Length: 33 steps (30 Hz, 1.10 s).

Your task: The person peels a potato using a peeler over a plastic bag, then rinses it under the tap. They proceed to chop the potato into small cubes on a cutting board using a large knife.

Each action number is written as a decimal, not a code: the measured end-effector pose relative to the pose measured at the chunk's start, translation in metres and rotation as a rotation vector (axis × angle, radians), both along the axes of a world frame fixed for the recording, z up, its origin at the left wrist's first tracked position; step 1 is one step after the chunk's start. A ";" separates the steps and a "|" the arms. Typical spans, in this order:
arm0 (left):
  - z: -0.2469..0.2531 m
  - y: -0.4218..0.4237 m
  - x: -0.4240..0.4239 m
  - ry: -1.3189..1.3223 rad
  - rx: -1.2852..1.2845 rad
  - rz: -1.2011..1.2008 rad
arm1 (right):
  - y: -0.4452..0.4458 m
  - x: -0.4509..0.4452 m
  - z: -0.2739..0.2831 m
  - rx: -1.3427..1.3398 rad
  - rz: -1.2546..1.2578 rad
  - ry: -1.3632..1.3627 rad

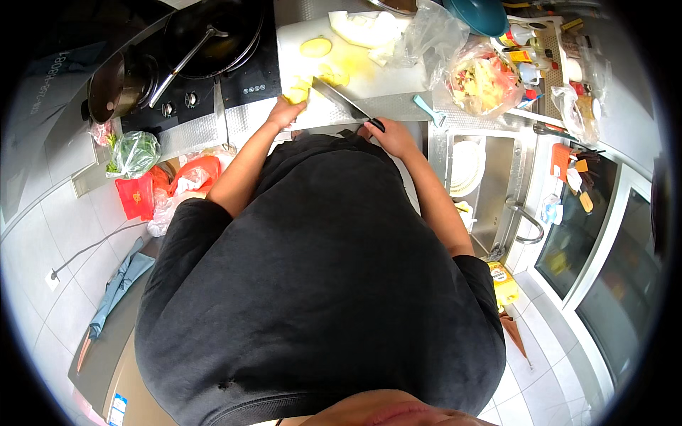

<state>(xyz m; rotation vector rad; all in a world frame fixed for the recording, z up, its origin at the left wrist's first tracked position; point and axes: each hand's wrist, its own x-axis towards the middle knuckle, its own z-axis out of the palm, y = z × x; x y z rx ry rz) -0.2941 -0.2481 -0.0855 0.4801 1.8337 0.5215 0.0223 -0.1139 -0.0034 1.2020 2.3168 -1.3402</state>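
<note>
My left hand (286, 113) grips a peeled yellow piece, likely potato (296, 95), at the near edge of the white cutting board (367, 88). In my right hand (393, 137) is the black handle of a kitchen knife (342, 99). Its blade slants up and left, with the tip close to the held piece. Several cut yellow pieces (334, 74) lie just beyond the tip. Farther back on the board rests a larger yellow piece (315, 48), flat and oval. Behind it sits a pale, rinded wedge of melon or gourd (365, 31), partly beside a clear plastic bag (434, 37).
A black wok (210, 50) with a metal ladle stands on the hob (242, 80) at left, beside a lidded pot (120, 88). Rightward are a turquoise peeler (428, 109), a bag of food scraps (485, 80), condiment bottles (525, 56) and a steel sink (493, 213) holding plates.
</note>
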 end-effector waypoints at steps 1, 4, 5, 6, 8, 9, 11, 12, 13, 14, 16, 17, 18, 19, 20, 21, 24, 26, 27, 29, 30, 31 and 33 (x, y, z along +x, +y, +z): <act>0.002 0.003 0.005 0.060 -0.010 -0.008 | 0.000 0.001 -0.002 0.008 -0.010 0.001; -0.001 0.006 0.012 0.188 -0.005 -0.039 | 0.000 -0.001 0.000 0.004 -0.015 0.013; -0.004 0.006 0.014 0.222 0.002 -0.051 | 0.000 -0.003 0.002 -0.002 -0.012 0.019; -0.006 0.004 0.018 0.379 0.080 -0.079 | -0.001 -0.008 0.007 0.007 0.002 -0.003; -0.012 -0.001 0.026 0.588 0.178 -0.121 | -0.003 -0.018 0.018 0.025 0.032 -0.047; -0.009 -0.001 0.030 0.637 0.201 -0.138 | -0.003 -0.017 0.016 0.021 0.024 -0.050; 0.015 0.008 0.029 0.503 0.141 -0.135 | -0.004 -0.014 0.005 0.012 0.004 -0.056; 0.020 0.009 0.026 0.432 0.109 -0.120 | -0.004 -0.014 0.006 0.020 -0.019 -0.037; 0.023 0.008 0.021 0.340 0.088 -0.090 | -0.006 -0.013 0.006 0.028 -0.043 -0.019; 0.027 0.007 0.017 0.247 0.066 -0.061 | -0.006 -0.012 0.007 0.036 -0.067 -0.001; 0.014 -0.002 0.007 0.054 0.052 0.047 | -0.005 -0.006 -0.003 -0.009 -0.105 0.064; 0.006 -0.006 0.004 -0.043 0.045 0.102 | -0.005 -0.003 -0.009 -0.032 -0.123 0.094; 0.013 -0.008 0.003 -0.212 0.033 0.212 | -0.005 -0.001 -0.008 -0.012 -0.128 0.082; 0.013 -0.012 0.004 -0.275 0.033 0.274 | -0.006 -0.002 0.000 0.004 -0.126 0.074; 0.013 -0.016 0.004 -0.337 0.033 0.337 | -0.006 -0.004 0.008 0.020 -0.123 0.066; 0.015 -0.017 0.005 -0.402 0.035 0.398 | -0.006 -0.004 0.010 0.021 -0.114 0.053; 0.023 -0.014 0.008 -0.389 0.042 0.355 | -0.007 -0.007 0.021 0.019 -0.077 0.014; 0.044 -0.006 0.010 -0.392 0.036 0.307 | -0.009 -0.011 0.035 0.011 -0.045 -0.013; 0.040 -0.008 0.008 -0.366 0.051 0.264 | -0.010 -0.012 0.035 0.027 -0.017 -0.030; 0.020 -0.011 0.002 -0.314 0.081 0.177 | -0.011 -0.013 0.031 0.061 0.040 -0.062; 0.016 -0.014 0.004 -0.273 0.098 0.227 | -0.011 -0.013 0.028 0.071 0.058 -0.068; 0.012 -0.015 0.003 -0.288 0.104 0.208 | -0.012 -0.013 0.026 0.082 0.076 -0.074; 0.010 -0.013 0.001 -0.319 0.115 0.166 | -0.013 -0.013 0.021 0.095 0.090 -0.080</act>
